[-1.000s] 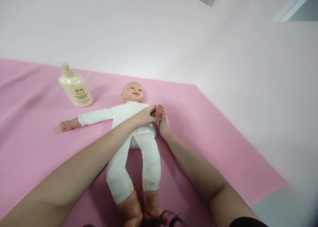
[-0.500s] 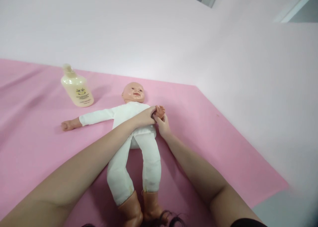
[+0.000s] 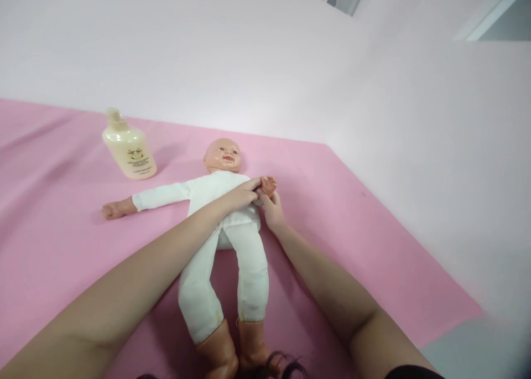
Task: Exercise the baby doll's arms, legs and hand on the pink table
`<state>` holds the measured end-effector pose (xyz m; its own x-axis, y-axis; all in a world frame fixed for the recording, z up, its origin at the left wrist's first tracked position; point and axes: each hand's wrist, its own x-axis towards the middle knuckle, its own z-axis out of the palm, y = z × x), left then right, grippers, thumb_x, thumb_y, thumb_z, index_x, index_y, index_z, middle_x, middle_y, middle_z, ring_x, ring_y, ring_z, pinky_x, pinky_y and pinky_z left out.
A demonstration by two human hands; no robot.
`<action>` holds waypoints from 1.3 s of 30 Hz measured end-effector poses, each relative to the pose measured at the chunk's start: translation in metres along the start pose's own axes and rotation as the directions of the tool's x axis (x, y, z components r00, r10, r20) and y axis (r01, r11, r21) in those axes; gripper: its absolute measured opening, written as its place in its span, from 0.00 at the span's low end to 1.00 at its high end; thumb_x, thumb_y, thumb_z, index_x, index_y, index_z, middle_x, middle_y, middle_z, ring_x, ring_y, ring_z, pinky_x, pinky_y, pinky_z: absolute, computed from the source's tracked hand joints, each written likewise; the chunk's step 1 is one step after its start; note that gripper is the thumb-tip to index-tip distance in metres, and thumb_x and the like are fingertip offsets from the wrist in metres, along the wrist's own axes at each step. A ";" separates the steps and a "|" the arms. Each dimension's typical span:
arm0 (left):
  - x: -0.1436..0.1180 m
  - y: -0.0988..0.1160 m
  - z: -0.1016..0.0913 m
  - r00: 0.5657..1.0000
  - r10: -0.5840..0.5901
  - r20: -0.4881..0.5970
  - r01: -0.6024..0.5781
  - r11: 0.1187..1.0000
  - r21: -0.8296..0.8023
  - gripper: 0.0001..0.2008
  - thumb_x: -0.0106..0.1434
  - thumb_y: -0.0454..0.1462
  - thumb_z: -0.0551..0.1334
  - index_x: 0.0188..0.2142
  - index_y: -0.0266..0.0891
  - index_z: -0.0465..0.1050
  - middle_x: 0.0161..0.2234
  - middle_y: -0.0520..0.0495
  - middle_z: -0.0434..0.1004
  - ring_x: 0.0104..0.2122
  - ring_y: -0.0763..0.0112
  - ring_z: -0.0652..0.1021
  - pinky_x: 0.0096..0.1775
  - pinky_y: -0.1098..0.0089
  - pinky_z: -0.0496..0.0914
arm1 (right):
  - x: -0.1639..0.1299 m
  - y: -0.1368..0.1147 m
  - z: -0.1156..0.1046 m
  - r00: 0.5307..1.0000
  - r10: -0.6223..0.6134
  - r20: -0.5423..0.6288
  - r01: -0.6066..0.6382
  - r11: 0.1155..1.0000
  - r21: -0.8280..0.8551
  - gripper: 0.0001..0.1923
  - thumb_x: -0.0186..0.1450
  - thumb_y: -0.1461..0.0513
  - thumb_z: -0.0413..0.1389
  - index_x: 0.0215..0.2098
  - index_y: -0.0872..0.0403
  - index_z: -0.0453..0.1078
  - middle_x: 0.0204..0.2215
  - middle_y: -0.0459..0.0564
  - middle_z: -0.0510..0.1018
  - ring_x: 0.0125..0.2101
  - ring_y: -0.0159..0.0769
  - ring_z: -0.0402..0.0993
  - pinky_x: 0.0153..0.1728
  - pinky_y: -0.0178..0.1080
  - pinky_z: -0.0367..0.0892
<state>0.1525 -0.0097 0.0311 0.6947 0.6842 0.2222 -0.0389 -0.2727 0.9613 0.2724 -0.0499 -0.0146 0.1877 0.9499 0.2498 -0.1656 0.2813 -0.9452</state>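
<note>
A baby doll (image 3: 243,240) with a white cloth body lies on its back on a pink sheet (image 3: 357,246). Its head (image 3: 222,155), hands and feet are of hard, skin-toned plastic. My left hand (image 3: 244,195) reaches across the doll's chest, its fingers closed around the arm on the right side. From the outer side, my right hand (image 3: 272,208) pinches the same arm by the wrist. The doll's small hand (image 3: 269,185) sticks up between my two hands. My fingers partly hide the wrist and sleeve end.
A pale yellow pump bottle (image 3: 131,149) with a printed label stands on the sheet, left of the doll's head. The doll's other arm (image 3: 161,195) stretches out to the left below it. Dark strands of hair (image 3: 290,363) hang over the doll's feet. A white surface borders the sheet.
The doll's held hand has turned and shifted very slightly between my fingers. Both my hands keep nearly the same place; the bottle and the doll's body stay put.
</note>
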 end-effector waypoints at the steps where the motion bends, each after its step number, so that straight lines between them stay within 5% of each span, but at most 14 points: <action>1: 0.001 -0.001 0.000 1.000 -0.014 -0.010 0.014 1.000 -0.022 0.15 0.41 0.30 0.53 0.32 0.39 0.66 0.29 0.49 0.70 0.35 0.64 0.72 0.39 0.63 0.69 | 0.001 0.000 0.000 1.000 -0.023 -0.003 0.023 1.000 -0.007 0.23 0.57 0.51 0.60 0.49 0.48 0.72 0.53 0.47 0.75 0.59 0.41 0.65 0.63 0.47 0.57; 8: 0.001 0.002 0.001 1.000 -0.002 -0.022 0.001 0.998 -0.060 0.11 0.54 0.38 0.54 0.37 0.37 0.69 0.33 0.48 0.73 0.39 0.64 0.72 0.45 0.64 0.66 | 0.005 0.009 -0.005 0.994 -0.111 -0.003 0.111 0.993 -0.031 0.26 0.62 0.42 0.50 0.48 0.46 0.74 0.56 0.44 0.73 0.62 0.37 0.62 0.67 0.45 0.48; 15: -0.002 0.002 0.001 1.000 -0.004 -0.018 0.005 0.998 0.057 0.19 0.57 0.48 0.62 0.42 0.36 0.67 0.35 0.48 0.73 0.37 0.65 0.73 0.41 0.65 0.68 | 0.005 0.014 -0.005 0.997 -0.071 0.009 0.070 0.996 0.051 0.30 0.66 0.41 0.40 0.52 0.47 0.71 0.56 0.46 0.74 0.60 0.36 0.65 0.65 0.45 0.54; 28: -0.004 0.010 0.004 0.992 -0.010 -0.122 0.018 0.998 0.057 0.29 0.62 0.59 0.53 0.40 0.36 0.72 0.41 0.43 0.78 0.45 0.59 0.75 0.50 0.63 0.66 | 0.002 0.007 -0.002 0.999 -0.021 -0.043 0.022 0.999 0.033 0.31 0.66 0.41 0.41 0.50 0.50 0.72 0.54 0.48 0.75 0.60 0.37 0.65 0.65 0.45 0.53; 39: -0.002 0.006 0.003 0.995 -0.021 -0.096 0.023 0.999 0.025 0.31 0.60 0.61 0.54 0.42 0.35 0.71 0.44 0.41 0.78 0.48 0.56 0.74 0.53 0.59 0.64 | 0.001 0.002 0.001 0.997 -0.010 -0.070 0.014 0.998 0.056 0.29 0.67 0.43 0.42 0.49 0.51 0.73 0.53 0.49 0.77 0.59 0.37 0.66 0.65 0.44 0.54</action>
<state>0.1533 -0.0150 0.0361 0.6230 0.7516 0.2166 -0.0049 -0.2731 0.9620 0.2713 -0.0485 -0.0162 0.2567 0.9351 0.2443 -0.2170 0.3021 -0.9283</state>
